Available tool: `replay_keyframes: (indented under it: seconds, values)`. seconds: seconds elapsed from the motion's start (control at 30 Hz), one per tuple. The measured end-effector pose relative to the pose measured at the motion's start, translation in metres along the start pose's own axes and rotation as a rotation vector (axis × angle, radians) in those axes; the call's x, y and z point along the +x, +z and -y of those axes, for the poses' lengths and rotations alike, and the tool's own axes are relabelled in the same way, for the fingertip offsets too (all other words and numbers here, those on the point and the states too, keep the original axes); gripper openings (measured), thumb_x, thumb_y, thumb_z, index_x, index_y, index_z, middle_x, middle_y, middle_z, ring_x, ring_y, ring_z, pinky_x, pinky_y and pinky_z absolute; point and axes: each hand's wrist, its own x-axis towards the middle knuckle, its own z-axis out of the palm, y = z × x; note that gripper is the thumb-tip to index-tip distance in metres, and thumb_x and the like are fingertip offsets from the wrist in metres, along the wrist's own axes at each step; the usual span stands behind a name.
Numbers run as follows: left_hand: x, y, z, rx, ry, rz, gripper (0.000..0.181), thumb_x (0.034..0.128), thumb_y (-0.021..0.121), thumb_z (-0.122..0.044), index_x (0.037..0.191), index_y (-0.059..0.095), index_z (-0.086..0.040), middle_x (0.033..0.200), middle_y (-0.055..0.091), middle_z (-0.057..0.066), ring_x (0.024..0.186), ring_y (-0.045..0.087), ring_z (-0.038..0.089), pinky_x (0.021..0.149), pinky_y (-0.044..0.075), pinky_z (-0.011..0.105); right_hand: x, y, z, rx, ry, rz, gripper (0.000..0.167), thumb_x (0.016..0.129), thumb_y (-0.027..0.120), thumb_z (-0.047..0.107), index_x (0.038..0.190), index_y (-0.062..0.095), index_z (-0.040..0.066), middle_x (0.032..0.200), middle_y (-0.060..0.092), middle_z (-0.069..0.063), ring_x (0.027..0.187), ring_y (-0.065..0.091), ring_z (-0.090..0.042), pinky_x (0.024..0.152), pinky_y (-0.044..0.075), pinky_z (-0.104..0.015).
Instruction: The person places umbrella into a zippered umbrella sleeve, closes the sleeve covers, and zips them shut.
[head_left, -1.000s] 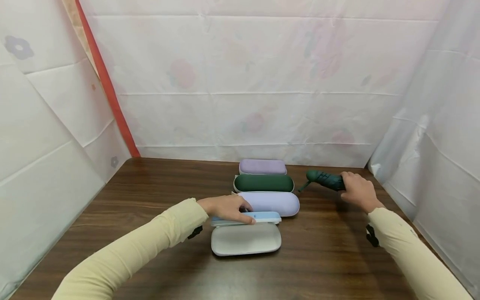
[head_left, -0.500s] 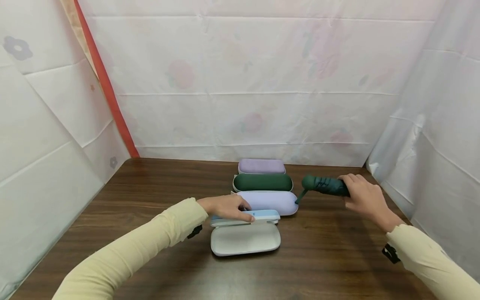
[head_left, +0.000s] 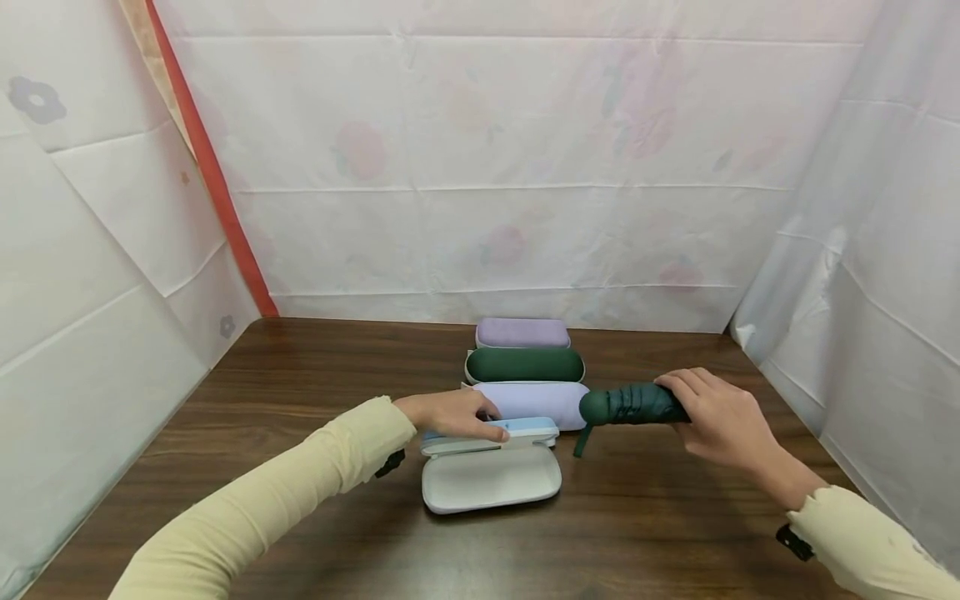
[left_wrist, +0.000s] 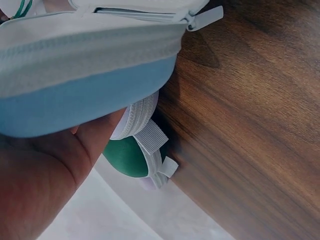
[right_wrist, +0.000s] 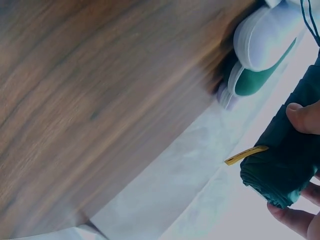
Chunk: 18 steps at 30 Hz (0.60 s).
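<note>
A light blue zip case (head_left: 492, 479) stands unfolded near the middle of the table, its pale inner half lying toward the front. My left hand (head_left: 450, 415) holds the blue half upright, thumb on the near side and fingers behind, mostly hidden. That blue shell (left_wrist: 90, 92) fills the upper part of the left wrist view. In my right hand (head_left: 723, 421) is a folded dark green umbrella (head_left: 637, 405), gripped by its far end above the table. Its round handle points left, close to the cases, with a strap hanging down. A yellow tab (right_wrist: 247, 154) sticks out of the fabric.
Behind the blue case lie a lavender case (head_left: 532, 403), a dark green case (head_left: 525, 365) and a purple case (head_left: 522, 332), all closed, in a row going back. White patterned sheeting (head_left: 480, 167) encloses the brown wooden table (head_left: 337, 358) behind and at both sides.
My right hand has brought the umbrella leftward and toward me, its handle now beside the lavender case. The blue half is tipped back slightly more; my left hand has barely moved.
</note>
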Motion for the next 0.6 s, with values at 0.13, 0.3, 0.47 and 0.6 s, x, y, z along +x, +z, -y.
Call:
replay_keyframes:
  seconds: [0.13,0.3,0.47,0.6]
  values:
    - [0.000,0.001,0.001,-0.019,-0.014,0.003,0.033,0.0906,0.059,-0.039,0.104,0.070,-0.011,0.087,0.064,-0.009,0.076,0.053,0.004,0.071,0.045,0.025,0.002,0.001,0.010,0.008,-0.054,-0.016,0.053,0.059,0.073,0.006,0.111,0.060,-0.001,0.103,0.061,-0.016,0.091,0.060,-0.034,0.069,0.051,-0.050]
    - [0.000,0.002,0.002,-0.021,-0.023,0.006,0.038,0.0917,0.057,-0.039,0.110,0.069,-0.009,0.097,0.066,-0.006,0.082,0.057,0.004,0.075,0.047,0.026,0.004,0.005,0.024,0.005,-0.106,-0.022,0.056,0.058,0.072,0.004,0.112,0.060,-0.002,0.104,0.061,-0.015,0.093,0.059,-0.034,0.074,0.050,-0.049]
    - [0.001,0.002,0.003,-0.015,-0.033,0.006,0.036,0.0923,0.057,-0.039,0.108,0.069,-0.009,0.093,0.065,-0.007,0.079,0.056,0.005,0.073,0.047,0.026,0.008,0.012,0.035,-0.009,-0.149,-0.037,0.055,0.058,0.072,0.003,0.112,0.060,-0.001,0.104,0.061,-0.013,0.094,0.059,-0.032,0.075,0.049,-0.047]
    - [0.001,0.001,0.001,-0.024,-0.029,0.006,0.035,0.0925,0.056,-0.039,0.106,0.069,-0.009,0.088,0.064,-0.008,0.076,0.055,0.005,0.070,0.046,0.025,0.010,0.018,0.042,-0.014,-0.159,-0.033,0.053,0.058,0.071,0.002,0.111,0.061,0.000,0.104,0.061,-0.012,0.093,0.059,-0.031,0.072,0.049,-0.047]
